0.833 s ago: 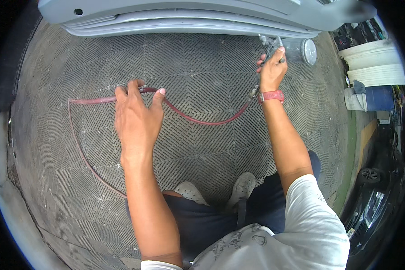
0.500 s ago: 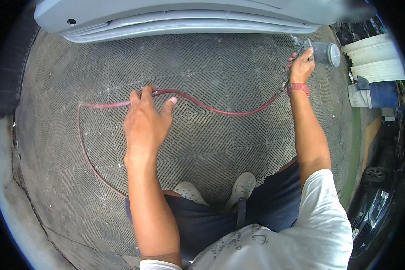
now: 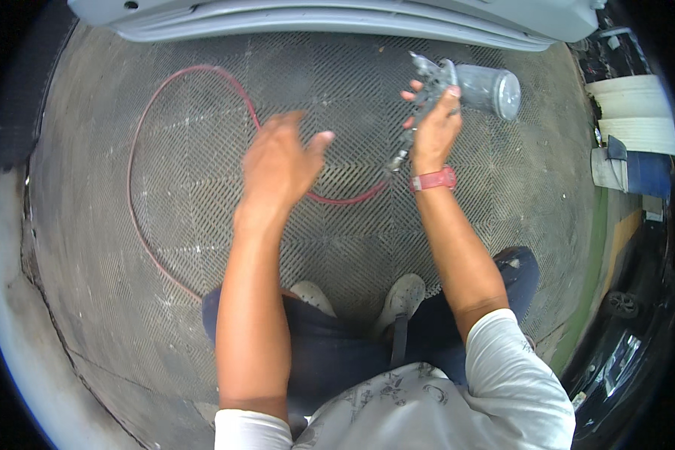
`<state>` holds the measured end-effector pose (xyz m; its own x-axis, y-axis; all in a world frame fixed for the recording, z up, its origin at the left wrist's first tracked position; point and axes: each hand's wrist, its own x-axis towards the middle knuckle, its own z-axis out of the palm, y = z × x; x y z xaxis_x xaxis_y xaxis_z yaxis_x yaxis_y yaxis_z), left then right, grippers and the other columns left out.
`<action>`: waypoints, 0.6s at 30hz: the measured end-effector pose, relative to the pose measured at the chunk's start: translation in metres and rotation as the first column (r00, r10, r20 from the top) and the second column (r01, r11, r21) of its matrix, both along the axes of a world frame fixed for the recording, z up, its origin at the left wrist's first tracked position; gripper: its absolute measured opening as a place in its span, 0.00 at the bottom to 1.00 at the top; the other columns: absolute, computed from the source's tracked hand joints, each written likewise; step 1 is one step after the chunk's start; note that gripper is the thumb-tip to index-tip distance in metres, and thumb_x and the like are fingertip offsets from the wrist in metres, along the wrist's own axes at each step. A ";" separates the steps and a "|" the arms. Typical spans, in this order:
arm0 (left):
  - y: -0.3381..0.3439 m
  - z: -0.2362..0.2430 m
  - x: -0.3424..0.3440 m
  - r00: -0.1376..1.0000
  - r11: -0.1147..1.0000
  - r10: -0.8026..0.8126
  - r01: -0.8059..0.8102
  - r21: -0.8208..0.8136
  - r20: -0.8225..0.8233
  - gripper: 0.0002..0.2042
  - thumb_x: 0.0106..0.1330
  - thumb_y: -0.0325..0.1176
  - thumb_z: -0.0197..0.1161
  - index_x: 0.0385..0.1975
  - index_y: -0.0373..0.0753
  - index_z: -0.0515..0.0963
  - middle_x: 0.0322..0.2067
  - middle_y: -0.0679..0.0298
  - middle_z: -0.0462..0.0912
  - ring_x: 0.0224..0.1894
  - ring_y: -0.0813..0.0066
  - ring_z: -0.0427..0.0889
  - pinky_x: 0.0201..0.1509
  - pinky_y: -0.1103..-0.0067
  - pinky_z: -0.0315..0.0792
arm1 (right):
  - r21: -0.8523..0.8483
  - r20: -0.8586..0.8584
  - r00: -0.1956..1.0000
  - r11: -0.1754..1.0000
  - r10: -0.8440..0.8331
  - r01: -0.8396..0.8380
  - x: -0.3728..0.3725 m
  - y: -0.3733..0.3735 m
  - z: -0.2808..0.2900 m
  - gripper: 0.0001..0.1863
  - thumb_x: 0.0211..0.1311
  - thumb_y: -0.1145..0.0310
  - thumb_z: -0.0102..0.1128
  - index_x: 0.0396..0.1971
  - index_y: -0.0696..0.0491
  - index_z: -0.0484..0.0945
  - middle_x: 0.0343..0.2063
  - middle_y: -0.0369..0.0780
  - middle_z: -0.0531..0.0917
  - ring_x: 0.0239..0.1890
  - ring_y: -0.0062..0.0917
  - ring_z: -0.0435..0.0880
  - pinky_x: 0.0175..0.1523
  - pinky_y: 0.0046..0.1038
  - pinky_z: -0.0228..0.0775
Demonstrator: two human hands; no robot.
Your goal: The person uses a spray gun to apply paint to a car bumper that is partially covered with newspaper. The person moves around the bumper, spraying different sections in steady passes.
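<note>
My right hand (image 3: 439, 120) grips a grey paint spray gun (image 3: 430, 79) with a translucent cup (image 3: 481, 88) lying sideways on it. A red hose (image 3: 349, 201) runs from a metal fitting (image 3: 397, 157) below the gun, passes under my left hand and loops out to the left. My left hand (image 3: 283, 154) is blurred over the hose, thumb out to the side; whether its fingers hold the hose I cannot make out. A grey bumper-like panel (image 3: 337, 19) crosses the top of the view, above the gun.
Below me is a ribbed grid floor (image 3: 337, 97) with my shoes on it. At the right stand white curved panels (image 3: 628, 112), a blue container (image 3: 645, 172) and a dark vehicle (image 3: 615, 345). A pale ledge (image 3: 4, 255) edges the left.
The gun in my right hand swung right, then back left and slightly down. My left hand moved rightward and up a little. The hose's left part has risen into a tall loop.
</note>
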<state>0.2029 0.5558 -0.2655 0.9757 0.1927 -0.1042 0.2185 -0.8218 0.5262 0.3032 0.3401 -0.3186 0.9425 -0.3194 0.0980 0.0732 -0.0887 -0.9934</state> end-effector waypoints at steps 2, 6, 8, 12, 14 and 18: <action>-0.006 -0.008 0.005 0.985 0.969 -0.128 0.100 -0.227 -0.113 0.27 0.76 0.46 0.67 0.67 0.33 0.79 0.58 0.41 0.86 0.63 0.45 0.85 0.70 0.59 0.75 | 0.018 0.002 0.997 0.997 0.076 -0.076 -0.019 0.038 0.001 0.39 0.86 0.37 0.35 0.64 0.60 0.76 0.47 0.45 0.90 0.43 0.28 0.93 0.25 0.23 0.78; -0.007 -0.024 0.011 0.939 0.821 -0.277 0.121 -0.558 -0.203 0.23 0.78 0.39 0.65 0.67 0.33 0.79 0.52 0.45 0.90 0.56 0.56 0.89 0.63 0.65 0.78 | 0.126 -0.007 0.988 0.981 0.152 -0.150 -0.034 0.085 0.011 0.39 0.86 0.36 0.38 0.60 0.62 0.78 0.45 0.44 0.90 0.40 0.26 0.91 0.24 0.23 0.76; 0.007 -0.031 0.012 0.925 0.696 -0.308 0.057 -0.716 -0.225 0.18 0.79 0.35 0.64 0.64 0.33 0.81 0.46 0.54 0.91 0.49 0.71 0.87 0.57 0.71 0.80 | 0.150 -0.020 0.984 0.974 0.176 -0.171 -0.033 0.097 0.016 0.41 0.85 0.33 0.38 0.59 0.61 0.78 0.42 0.44 0.89 0.38 0.26 0.91 0.23 0.24 0.75; 0.033 -0.047 0.018 0.902 0.402 -0.310 -0.163 -0.901 -0.301 0.09 0.81 0.35 0.65 0.53 0.38 0.82 0.40 0.67 0.86 0.40 0.79 0.82 0.51 0.76 0.80 | 0.272 -0.051 0.987 0.953 0.152 -0.133 -0.030 0.116 0.020 0.44 0.84 0.30 0.28 0.63 0.57 0.75 0.40 0.44 0.89 0.41 0.32 0.93 0.25 0.24 0.77; 0.047 -0.057 0.022 0.894 0.421 -0.332 -0.146 -0.895 -0.302 0.11 0.82 0.37 0.64 0.54 0.38 0.82 0.43 0.66 0.87 0.43 0.77 0.83 0.53 0.75 0.80 | 0.301 -0.043 0.988 0.945 0.150 -0.131 -0.029 0.128 0.019 0.44 0.84 0.30 0.28 0.64 0.57 0.73 0.42 0.45 0.89 0.42 0.33 0.93 0.25 0.24 0.77; 0.064 -0.079 0.030 0.892 0.346 -0.357 -0.150 -0.926 -0.278 0.12 0.84 0.39 0.60 0.52 0.37 0.82 0.40 0.64 0.87 0.41 0.78 0.82 0.48 0.76 0.79 | 0.295 -0.058 0.988 0.948 0.140 -0.117 -0.029 0.149 0.016 0.46 0.82 0.28 0.33 0.64 0.60 0.75 0.44 0.45 0.89 0.41 0.29 0.92 0.23 0.25 0.76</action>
<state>0.2329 0.6202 -0.3447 0.7967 -0.3725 -0.4759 0.5427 0.0946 0.8346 0.2740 0.4893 -0.3025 0.9784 -0.1990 -0.0552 -0.0127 0.2089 -0.9779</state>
